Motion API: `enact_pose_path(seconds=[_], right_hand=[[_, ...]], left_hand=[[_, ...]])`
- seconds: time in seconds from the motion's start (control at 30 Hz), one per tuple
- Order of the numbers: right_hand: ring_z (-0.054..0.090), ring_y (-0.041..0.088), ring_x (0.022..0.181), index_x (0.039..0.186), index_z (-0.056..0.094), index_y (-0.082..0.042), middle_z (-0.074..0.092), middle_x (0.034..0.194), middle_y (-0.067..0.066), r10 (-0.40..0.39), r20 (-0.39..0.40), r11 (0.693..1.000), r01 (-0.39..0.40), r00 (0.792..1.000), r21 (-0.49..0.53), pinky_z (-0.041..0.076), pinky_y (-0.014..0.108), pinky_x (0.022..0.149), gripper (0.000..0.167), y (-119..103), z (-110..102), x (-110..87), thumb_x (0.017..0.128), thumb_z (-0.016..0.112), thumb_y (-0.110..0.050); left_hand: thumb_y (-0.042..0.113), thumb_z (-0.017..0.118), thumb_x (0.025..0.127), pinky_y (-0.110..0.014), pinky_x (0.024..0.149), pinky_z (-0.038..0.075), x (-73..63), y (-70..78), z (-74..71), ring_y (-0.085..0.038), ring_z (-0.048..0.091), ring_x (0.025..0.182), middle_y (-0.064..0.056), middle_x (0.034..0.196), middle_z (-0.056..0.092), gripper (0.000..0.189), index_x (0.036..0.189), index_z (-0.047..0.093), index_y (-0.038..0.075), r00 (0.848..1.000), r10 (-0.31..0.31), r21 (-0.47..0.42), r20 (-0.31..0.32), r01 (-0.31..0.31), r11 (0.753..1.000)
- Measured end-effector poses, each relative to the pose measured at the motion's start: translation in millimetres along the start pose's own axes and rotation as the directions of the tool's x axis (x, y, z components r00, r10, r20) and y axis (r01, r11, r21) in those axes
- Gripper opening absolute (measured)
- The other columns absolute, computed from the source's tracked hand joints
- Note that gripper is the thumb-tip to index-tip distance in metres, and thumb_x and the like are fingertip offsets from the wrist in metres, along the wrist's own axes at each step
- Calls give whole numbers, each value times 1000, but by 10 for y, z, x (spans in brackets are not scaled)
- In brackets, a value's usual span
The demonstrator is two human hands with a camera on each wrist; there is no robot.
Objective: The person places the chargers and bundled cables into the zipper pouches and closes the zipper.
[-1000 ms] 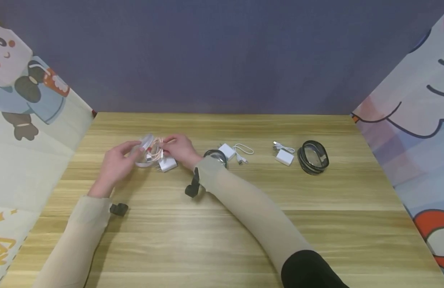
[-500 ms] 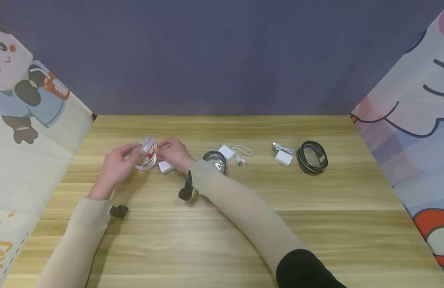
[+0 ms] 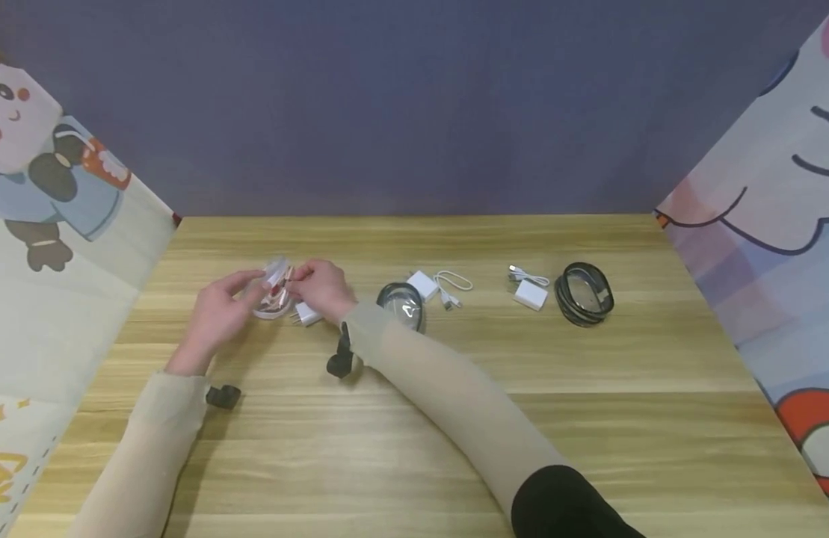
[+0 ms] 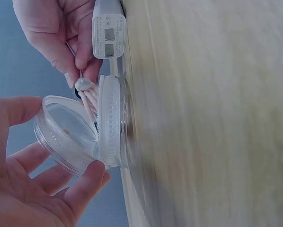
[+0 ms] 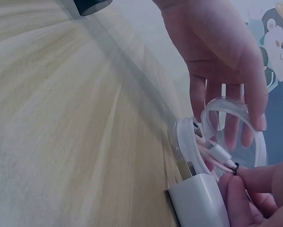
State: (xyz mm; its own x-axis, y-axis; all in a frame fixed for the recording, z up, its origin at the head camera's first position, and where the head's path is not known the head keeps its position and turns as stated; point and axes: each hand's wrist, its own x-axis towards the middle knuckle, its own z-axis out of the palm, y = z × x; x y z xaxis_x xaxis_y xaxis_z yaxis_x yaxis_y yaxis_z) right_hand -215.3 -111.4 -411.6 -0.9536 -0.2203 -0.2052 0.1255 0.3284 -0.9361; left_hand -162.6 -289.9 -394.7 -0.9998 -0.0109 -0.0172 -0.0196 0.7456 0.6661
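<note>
At the left of the bench [image 3: 360, 448], the left hand [image 3: 219, 314] is partly curled, thumb and fingers gripping the tilted lid of a clear round case [image 4: 114, 118] that stands open. A pink cable [image 4: 90, 100] lies partly inside, its near end at the rim. A white charger [image 3: 308, 314] sits just beside, outside the case. The right hand [image 3: 322, 290] pinches the cable at a dark tie, fingertips together. Further right come a black coil [image 3: 382, 300] partly behind the sleeve, a second charger [image 3: 424, 285] with a white lead [image 3: 457, 279], a third charger [image 3: 531, 295] near a bundled lead [image 3: 531, 277], and another black coil [image 3: 567, 308].
</note>
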Motion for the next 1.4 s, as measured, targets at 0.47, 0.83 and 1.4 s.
enact_pose_path(seconds=[0.47, 0.83, 1.4], right_hand=[[69, 14, 77, 103, 69, -12, 72, 83, -2, 24, 28, 997, -26, 999, 70, 55, 24, 66, 13, 10, 9, -5, 91, 70, -16], [66, 10, 73, 106, 69, -13, 71, 86, -3, -5, 14, 998, 4, 1000, 58, 55, 24, 67, 16, 26, -13, -84, 91, 69, -14], [62, 7, 101, 124, 70, -18, 68, 123, -5, -167, 115, 972, 183, 979, -149, 51, 22, 87, 29, 55, -8, -74, 97, 62, -22]], left_hand=[[50, 51, 101, -69, 104, 33, -8, -3, 22, -51, 42, 131, -27, 143, 48, 59, 139, 56, 5, 999, 25, 4, -21, -25, 1000], [48, 51, 101, -69, 104, 33, -27, -4, 19, -52, 43, 130, -29, 142, 49, 57, 138, 57, 4, 999, 37, 8, -25, -37, 999], [51, 52, 100, -69, 105, 31, -39, -6, 8, -50, 40, 133, -27, 145, 46, 62, 141, 54, 5, 1000, 18, -10, -3, -18, 1000]])
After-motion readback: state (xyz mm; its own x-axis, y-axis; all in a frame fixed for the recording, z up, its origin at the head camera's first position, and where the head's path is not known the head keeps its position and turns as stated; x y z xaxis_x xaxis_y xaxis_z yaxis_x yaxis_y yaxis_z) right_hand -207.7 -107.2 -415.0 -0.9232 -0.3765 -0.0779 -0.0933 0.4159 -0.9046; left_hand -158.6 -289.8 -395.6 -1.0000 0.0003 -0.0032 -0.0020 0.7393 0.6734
